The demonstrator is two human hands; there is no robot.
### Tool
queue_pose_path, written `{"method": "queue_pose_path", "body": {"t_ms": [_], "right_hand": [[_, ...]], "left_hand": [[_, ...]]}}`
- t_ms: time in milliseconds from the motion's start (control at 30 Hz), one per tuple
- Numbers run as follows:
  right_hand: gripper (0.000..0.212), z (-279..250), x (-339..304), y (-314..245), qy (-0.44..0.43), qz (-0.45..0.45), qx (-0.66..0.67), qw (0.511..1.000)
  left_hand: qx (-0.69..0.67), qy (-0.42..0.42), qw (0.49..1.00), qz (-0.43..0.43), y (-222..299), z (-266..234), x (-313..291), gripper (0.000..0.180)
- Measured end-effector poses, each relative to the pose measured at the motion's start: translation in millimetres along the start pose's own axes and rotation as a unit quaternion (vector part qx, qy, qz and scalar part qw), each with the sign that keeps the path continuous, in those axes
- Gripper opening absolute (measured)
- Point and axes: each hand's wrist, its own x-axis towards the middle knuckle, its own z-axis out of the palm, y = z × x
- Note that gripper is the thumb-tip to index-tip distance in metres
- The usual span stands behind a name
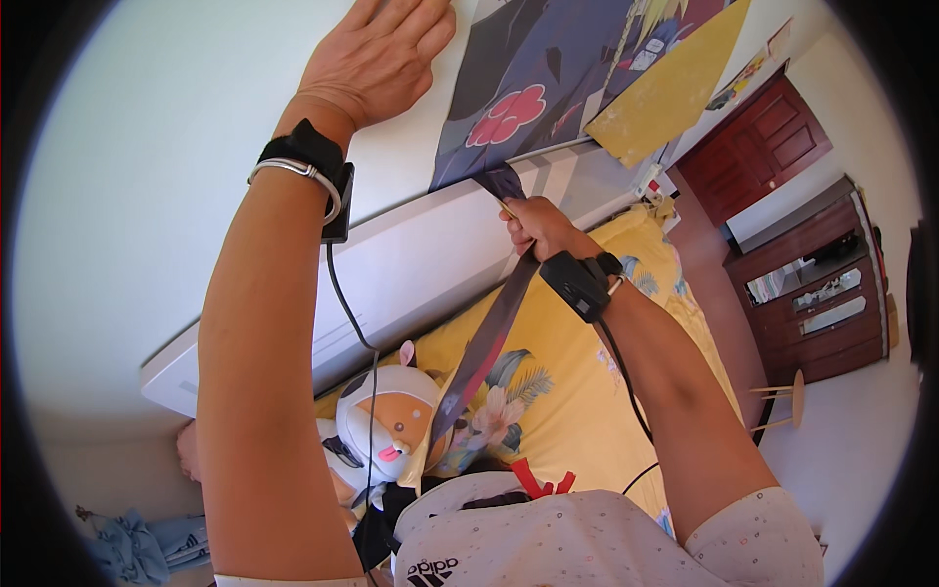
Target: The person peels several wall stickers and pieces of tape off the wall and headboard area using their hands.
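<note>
My left hand (377, 61) lies flat against the white wall, its fingers stretched out and partly cut off by the top edge. A dark poster (518, 78) with cartoon figures and a pink-red cloud is on the wall just right of it. Lower and to the right, my right hand (541, 223) is closed around a gathered lower part of the poster. From that fist a long dark strip (494, 318), apparently more of the poster, hangs down toward a white and orange plush toy (389, 416). The right fingertips are partly hidden.
A white headboard (430, 259) runs below the poster, behind a bed with a yellow floral sheet (587, 338). A yellowish sheet (670, 88) is on the wall farther right. Beyond are a red-brown door (753, 147), a dark wooden cabinet (817, 293) and a stool (794, 399). Cables hang from both wrists.
</note>
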Motion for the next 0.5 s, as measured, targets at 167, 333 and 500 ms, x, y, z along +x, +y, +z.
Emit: {"method": "queue_pose_path", "body": {"t_ms": [167,333,500], "right_hand": [[0.024,6,-46,8,-0.063,0.006,0.072,0.995],[0.025,1,-84,29,-0.132,-0.031,0.072,0.988],[0.025,5,-124,30,-0.129,0.015,0.058,0.99]], "left_hand": [[-0.022,-0.057,0.997,-0.037,2,13,-6,0.04],[-0.029,0.005,1.0,-0.001,1,-1,0,0.042],[-0.028,0.003,1.0,0.003,-2,-3,-1,0.042]]}}
